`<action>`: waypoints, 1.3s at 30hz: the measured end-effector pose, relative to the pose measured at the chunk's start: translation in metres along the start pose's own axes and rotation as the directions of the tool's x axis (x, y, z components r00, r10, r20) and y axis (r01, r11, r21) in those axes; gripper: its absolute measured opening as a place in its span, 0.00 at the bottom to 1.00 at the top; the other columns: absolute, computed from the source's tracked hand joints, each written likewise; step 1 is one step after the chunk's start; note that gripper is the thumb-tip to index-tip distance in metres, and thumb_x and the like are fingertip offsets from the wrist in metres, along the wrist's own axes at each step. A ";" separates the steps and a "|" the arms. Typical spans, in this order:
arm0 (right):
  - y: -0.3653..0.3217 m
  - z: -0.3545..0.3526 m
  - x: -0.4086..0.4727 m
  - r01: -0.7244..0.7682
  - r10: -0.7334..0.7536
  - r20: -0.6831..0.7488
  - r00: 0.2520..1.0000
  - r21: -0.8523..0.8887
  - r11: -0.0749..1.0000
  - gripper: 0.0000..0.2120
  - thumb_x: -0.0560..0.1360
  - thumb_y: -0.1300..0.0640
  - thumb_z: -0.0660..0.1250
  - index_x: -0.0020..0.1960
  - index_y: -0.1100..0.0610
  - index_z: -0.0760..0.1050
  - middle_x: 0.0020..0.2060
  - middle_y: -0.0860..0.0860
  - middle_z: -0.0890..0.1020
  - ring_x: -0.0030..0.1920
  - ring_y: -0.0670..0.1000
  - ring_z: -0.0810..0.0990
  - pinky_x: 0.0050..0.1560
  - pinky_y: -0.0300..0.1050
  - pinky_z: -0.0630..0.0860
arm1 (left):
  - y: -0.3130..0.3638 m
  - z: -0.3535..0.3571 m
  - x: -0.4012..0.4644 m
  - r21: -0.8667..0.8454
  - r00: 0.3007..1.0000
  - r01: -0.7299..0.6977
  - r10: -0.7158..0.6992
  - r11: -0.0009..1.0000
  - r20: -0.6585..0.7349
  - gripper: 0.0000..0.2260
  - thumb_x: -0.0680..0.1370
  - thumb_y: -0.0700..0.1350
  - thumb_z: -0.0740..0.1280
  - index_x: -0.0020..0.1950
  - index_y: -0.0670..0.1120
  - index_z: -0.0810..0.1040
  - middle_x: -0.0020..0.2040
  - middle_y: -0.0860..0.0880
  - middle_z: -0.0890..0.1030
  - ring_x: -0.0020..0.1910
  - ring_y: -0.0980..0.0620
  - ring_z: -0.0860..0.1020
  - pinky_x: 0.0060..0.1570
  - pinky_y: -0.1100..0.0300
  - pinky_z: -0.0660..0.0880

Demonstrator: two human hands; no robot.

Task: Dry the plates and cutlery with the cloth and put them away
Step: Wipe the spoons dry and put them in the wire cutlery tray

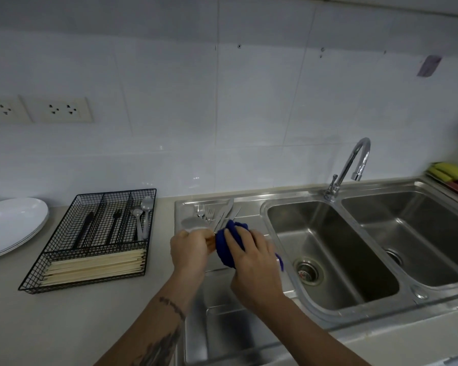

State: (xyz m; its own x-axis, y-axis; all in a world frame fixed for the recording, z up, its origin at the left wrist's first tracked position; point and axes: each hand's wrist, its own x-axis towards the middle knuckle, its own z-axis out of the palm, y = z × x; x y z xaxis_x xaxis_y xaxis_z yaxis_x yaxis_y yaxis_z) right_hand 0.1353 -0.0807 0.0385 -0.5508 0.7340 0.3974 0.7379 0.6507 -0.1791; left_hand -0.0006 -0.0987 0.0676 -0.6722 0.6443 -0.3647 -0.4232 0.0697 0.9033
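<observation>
Holding a blue cloth (226,243), the right hand (251,260) wraps its fingers over the top of it. The cloth is bunched up into a ball. The right arm comes in from 5 o'clock, and the wrist bends a little toward the left.

The left hand (189,250) sits just beside the cloth, at its 9 o'clock. Its fingers are curled tight around the ends of some wooden sticks (210,243) that poke into the cloth. They look like chopsticks, but most of them are hidden. The left arm comes up from 6 o'clock and has dark marks on the skin.

Both hands hang over the flat metal draining part of the sink (222,326). At 12 o'clock from the hands, some forks and knives (214,213) lie in a pile on that flat part.

At 9 o'clock from the hands, a black wire tray (90,241) sits on the counter (50,326). Its back slots hold black cutlery (101,227) and two silver spoons (142,217). Its front slot holds a row of light chopsticks (95,265).

Far off at 9 o'clock, white plates (11,224) are stacked on the counter.

At 3 o'clock are two deep sink bowls (341,247) and a bent tap (351,165).
</observation>
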 end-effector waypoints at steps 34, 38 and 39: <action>0.026 0.029 -0.009 0.008 -0.013 0.164 0.986 0.028 1.000 0.49 0.58 0.61 0.80 0.75 0.59 0.61 0.73 0.57 0.66 0.72 0.60 0.66 0.63 0.57 0.74 | -0.020 -0.019 0.007 -0.129 0.989 0.150 -0.150 0.980 0.010 0.03 0.77 0.36 0.68 0.50 0.38 0.79 0.44 0.40 0.85 0.43 0.45 0.85 0.50 0.53 0.80; 0.008 0.027 -0.003 0.088 -0.090 0.148 0.985 0.014 0.996 0.48 0.57 0.60 0.81 0.73 0.58 0.64 0.71 0.56 0.69 0.71 0.60 0.68 0.62 0.59 0.74 | -0.029 -0.017 0.011 -0.111 0.981 0.190 -0.192 0.975 -0.003 0.04 0.77 0.38 0.69 0.51 0.39 0.79 0.45 0.41 0.86 0.46 0.45 0.84 0.52 0.53 0.79; 0.004 0.028 -0.002 0.118 -0.119 0.139 0.983 0.013 0.993 0.48 0.56 0.60 0.81 0.72 0.59 0.65 0.70 0.57 0.71 0.69 0.60 0.69 0.62 0.60 0.74 | -0.028 -0.017 0.014 -0.118 0.979 0.202 -0.203 0.972 0.002 0.06 0.77 0.39 0.69 0.52 0.38 0.79 0.46 0.41 0.86 0.47 0.45 0.84 0.54 0.53 0.79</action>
State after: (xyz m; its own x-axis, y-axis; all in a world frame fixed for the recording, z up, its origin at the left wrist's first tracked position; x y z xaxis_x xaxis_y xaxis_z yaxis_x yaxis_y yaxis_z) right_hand 0.1282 -0.0736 0.0116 -0.6833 0.6712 0.2873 0.6624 0.7354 -0.1426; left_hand -0.0082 -0.1042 0.0335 -0.5710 0.6182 -0.5401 -0.6187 0.1083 0.7781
